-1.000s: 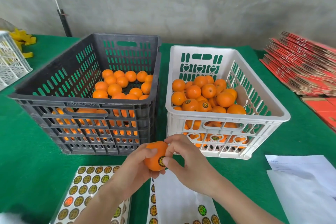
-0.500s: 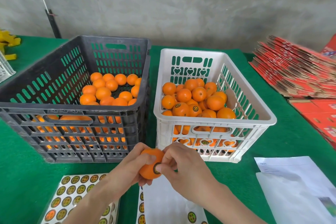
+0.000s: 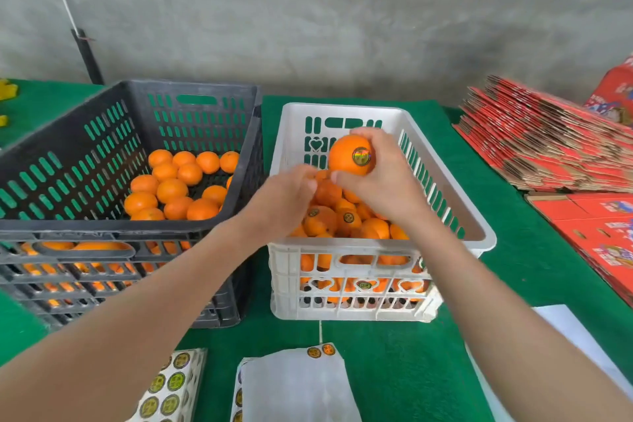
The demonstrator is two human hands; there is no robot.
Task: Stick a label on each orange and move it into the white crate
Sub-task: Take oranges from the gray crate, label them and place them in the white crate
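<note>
Right hand (image 3: 387,178) grips orange (image 3: 346,154), now lifted over white crate (image 3: 342,246) at 1 o'clock, left hand (image 3: 287,195) off it, closure unclear, green worktop (image 3: 513,284), grey wall (image 3: 308,27).

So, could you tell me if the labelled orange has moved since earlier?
Yes. The labelled orange, held in the right hand, has gone from in front of the white crate to above its inside.
</note>
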